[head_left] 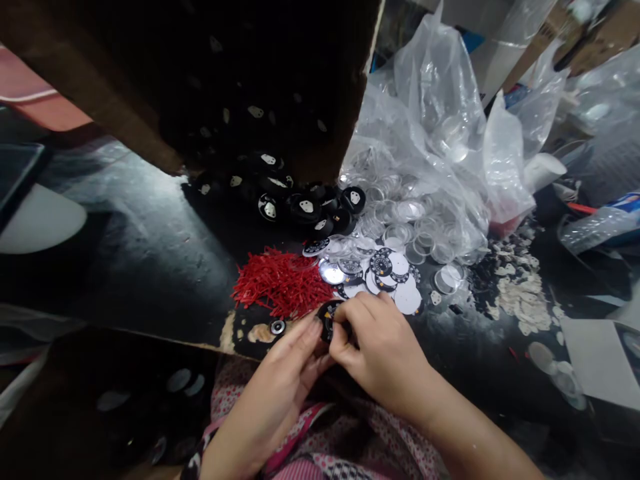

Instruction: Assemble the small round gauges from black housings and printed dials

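My left hand (290, 367) is closed around a small round black dial piece (327, 319), holding it up near the table's front edge. The dial has white marks and a spot of orange on its face. My right hand (380, 340) presses its thumb and fingertips together at the dial's right side. Whatever lies in that pinch is hidden. Just beyond the hands lie a heap of thin red pointers (283, 283) and a spread of printed dial discs (383, 263), some with their white backs up. A small black ring with a pale centre (277, 327) sits left of my hands.
A cardboard box (363, 100) lies open towards me, with black round housings (306, 208) spilling out. Clear round covers (425, 237) pour from a plastic bag (440, 100). Small whitish plates (523, 293) are heaped on the right, near a white box (600, 360).
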A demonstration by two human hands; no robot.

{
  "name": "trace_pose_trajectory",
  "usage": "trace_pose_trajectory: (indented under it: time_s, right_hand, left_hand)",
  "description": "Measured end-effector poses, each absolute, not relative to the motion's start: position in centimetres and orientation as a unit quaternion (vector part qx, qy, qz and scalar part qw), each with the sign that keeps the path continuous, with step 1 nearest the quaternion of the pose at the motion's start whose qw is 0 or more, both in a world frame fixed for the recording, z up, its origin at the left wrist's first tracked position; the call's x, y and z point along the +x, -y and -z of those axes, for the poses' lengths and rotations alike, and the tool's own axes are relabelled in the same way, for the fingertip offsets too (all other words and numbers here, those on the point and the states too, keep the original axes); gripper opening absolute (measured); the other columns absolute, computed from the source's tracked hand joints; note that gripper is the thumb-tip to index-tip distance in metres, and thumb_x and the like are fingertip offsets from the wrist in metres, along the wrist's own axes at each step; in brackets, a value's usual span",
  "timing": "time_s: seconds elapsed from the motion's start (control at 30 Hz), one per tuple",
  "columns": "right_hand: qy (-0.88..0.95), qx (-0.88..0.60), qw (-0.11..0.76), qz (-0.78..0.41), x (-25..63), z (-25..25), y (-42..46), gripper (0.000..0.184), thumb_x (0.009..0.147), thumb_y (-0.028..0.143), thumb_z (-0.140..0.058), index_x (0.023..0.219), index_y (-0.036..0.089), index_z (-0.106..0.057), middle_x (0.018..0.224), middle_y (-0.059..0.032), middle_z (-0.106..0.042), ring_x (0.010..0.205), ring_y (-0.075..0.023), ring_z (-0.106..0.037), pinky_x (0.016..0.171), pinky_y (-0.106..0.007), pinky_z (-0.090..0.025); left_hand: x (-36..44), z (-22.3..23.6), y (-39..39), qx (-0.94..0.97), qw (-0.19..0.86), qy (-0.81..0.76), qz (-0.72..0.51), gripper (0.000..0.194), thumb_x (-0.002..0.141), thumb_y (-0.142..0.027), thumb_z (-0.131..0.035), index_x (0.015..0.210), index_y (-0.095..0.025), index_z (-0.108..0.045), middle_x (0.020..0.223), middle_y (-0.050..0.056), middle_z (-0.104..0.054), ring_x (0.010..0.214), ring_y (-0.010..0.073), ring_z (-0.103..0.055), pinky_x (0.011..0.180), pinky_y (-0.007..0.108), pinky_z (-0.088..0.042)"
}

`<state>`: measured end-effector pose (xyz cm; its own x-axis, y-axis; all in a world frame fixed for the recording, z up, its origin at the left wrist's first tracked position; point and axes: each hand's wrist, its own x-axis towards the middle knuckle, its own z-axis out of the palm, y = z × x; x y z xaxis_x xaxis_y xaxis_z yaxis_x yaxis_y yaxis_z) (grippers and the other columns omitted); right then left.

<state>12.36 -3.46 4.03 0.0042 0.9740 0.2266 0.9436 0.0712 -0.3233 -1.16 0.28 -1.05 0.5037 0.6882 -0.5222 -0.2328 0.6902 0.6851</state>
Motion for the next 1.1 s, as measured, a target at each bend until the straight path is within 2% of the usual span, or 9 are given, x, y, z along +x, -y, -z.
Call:
trace_pose_trajectory:
  time_s: [0.23,0.33,0.47,0.67,0.77,0.87,0.97,1.03,1.1]
  right_hand:
    - [0.637,-0.706,0.224,-0.215,13.9,-4.8,2.2,0.009,0.087,0.013,-0.060,0.082,0.019,-0.063,0.076,0.0017,-0.065,0.065,-0.0126,-0.057,0.062,-0.024,-0.040]
    - [0.654,-0.714,0.216,-0.127,15.6,-4.4,-0.4,0.013,0.093,0.021,-0.056,0.101,0.020,-0.066,0.096,-0.0039,-0.069,0.085,-0.0180,-0.061,0.076,-0.030,-0.044]
    - [0.686,-0.723,0.075,0.039,16.5,-3.6,-3.7,0.025,0.092,0.028,-0.060,0.114,0.019,-0.065,0.123,-0.0106,-0.063,0.106,-0.0320,-0.053,0.084,-0.044,-0.039]
    - [0.702,-0.708,0.017,0.073,17.9,-3.0,-3.6,0.015,0.094,0.021,-0.054,0.103,0.019,-0.067,0.103,-0.0084,-0.067,0.098,-0.0302,-0.053,0.079,-0.042,-0.038]
    - [0.700,-0.708,0.067,0.058,19.6,-3.1,-2.5,0.012,0.094,0.020,-0.055,0.099,0.018,-0.066,0.103,-0.0090,-0.066,0.096,-0.0282,-0.054,0.080,-0.041,-0.040]
    - [0.650,-0.730,0.210,0.022,20.0,-3.6,-0.7,0.009,0.092,0.019,-0.057,0.098,0.016,-0.063,0.100,-0.0087,-0.065,0.091,-0.0236,-0.057,0.082,-0.038,-0.044]
    - [0.588,-0.724,0.337,-0.125,18.0,-4.2,1.4,0.011,0.093,0.019,-0.055,0.102,0.018,-0.062,0.090,-0.0042,-0.066,0.081,-0.0179,-0.062,0.076,-0.031,-0.049]
    - [0.588,-0.683,0.364,-0.236,15.9,-4.4,2.6,0.019,0.094,0.017,-0.054,0.110,0.021,-0.063,0.095,-0.0029,-0.066,0.086,-0.0160,-0.063,0.078,-0.028,-0.050]
    - [0.605,-0.654,0.367,-0.268,14.1,-4.3,3.5,0.028,0.095,0.015,-0.051,0.119,0.023,-0.063,0.101,-0.0039,-0.063,0.094,-0.0155,-0.062,0.083,-0.028,-0.049]
  left_hand:
    - [-1.1,2.3,-0.8,0.346,0.788,-0.410,-0.303,0.038,0.079,-0.041,-0.073,0.115,-0.030,-0.071,0.126,0.004,-0.069,0.126,0.0293,-0.056,0.107,0.040,-0.046]
    - [-1.0,2.5,-1.1,0.309,0.799,-0.393,-0.334,0.037,0.083,-0.043,-0.068,0.117,-0.029,-0.069,0.131,0.005,-0.065,0.125,0.0297,-0.056,0.103,0.044,-0.050]
    - [-0.8,2.7,-1.1,0.315,0.797,-0.376,-0.352,0.036,0.084,-0.041,-0.067,0.118,-0.029,-0.069,0.133,0.004,-0.065,0.126,0.0286,-0.056,0.103,0.043,-0.051]
    - [-0.9,3.2,-1.2,0.301,0.816,-0.338,-0.359,0.033,0.088,-0.037,-0.065,0.119,-0.028,-0.068,0.129,0.005,-0.067,0.120,0.0255,-0.060,0.100,0.039,-0.053]
    - [-0.9,2.9,-1.2,0.287,0.816,-0.340,-0.368,0.032,0.089,-0.035,-0.064,0.119,-0.027,-0.068,0.127,0.004,-0.068,0.118,0.0246,-0.062,0.100,0.040,-0.053]
    - [-1.0,2.3,-1.2,0.251,0.825,-0.345,-0.371,0.030,0.090,-0.035,-0.063,0.116,-0.022,-0.069,0.125,0.007,-0.069,0.118,0.0258,-0.062,0.101,0.041,-0.052]
    - [-1.2,1.6,-1.3,0.224,0.848,-0.329,-0.350,0.028,0.092,-0.037,-0.059,0.111,-0.019,-0.070,0.121,0.009,-0.070,0.112,0.0252,-0.064,0.098,0.040,-0.054]
    - [-1.1,1.2,-1.3,0.223,0.863,-0.312,-0.328,0.029,0.091,-0.040,-0.059,0.108,-0.020,-0.072,0.118,0.009,-0.071,0.110,0.0246,-0.066,0.095,0.038,-0.055]
    - [-0.9,1.1,-1.3,0.234,0.866,-0.307,-0.319,0.030,0.089,-0.042,-0.062,0.110,-0.023,-0.072,0.122,0.007,-0.070,0.114,0.0257,-0.063,0.095,0.037,-0.055]
